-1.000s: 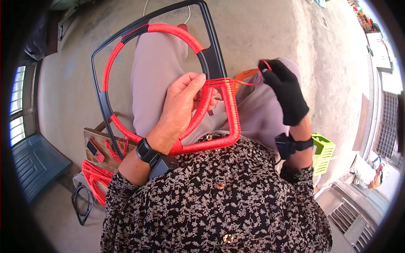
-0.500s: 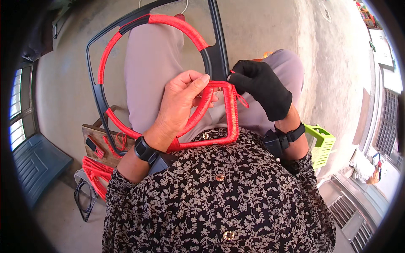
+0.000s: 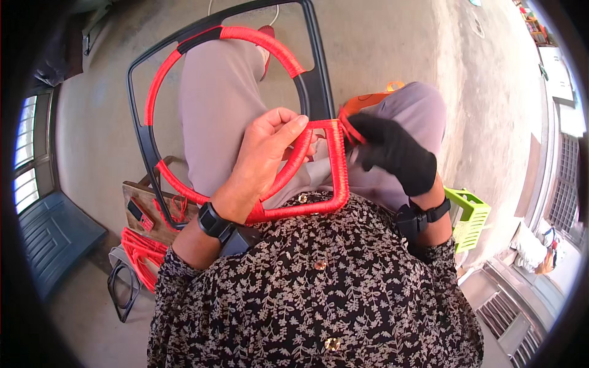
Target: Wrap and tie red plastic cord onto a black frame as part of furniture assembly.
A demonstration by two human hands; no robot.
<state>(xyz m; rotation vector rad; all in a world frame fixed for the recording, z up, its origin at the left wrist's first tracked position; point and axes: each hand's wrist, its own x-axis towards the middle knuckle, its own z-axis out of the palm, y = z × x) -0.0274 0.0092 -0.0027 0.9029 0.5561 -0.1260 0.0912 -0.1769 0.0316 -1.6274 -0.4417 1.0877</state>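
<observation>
A black metal frame (image 3: 319, 80) with an inner ring rests across my lap. Red cord (image 3: 264, 40) is wound around much of the ring and around the near right corner (image 3: 337, 165). My left hand (image 3: 264, 153), bare with a black wristwatch, grips the wrapped ring near that corner. My right hand (image 3: 392, 153), in a black glove, is closed on a loose strand of red cord (image 3: 350, 126) right beside the frame's wrapped right edge. An orange strip (image 3: 368, 98) lies over my right knee behind the glove.
A low wooden stool (image 3: 150, 214) at my left carries small tools and red cord. A bundle of red cord (image 3: 141, 251) lies beside it, over another black frame (image 3: 123, 288). A green plastic basket (image 3: 469, 218) stands at my right. A blue bench (image 3: 52, 233) is far left.
The frame has shifted right and nearer. My gloved right hand came in from the upper right to the wrapped corner, drawing the red strand tight against it.
</observation>
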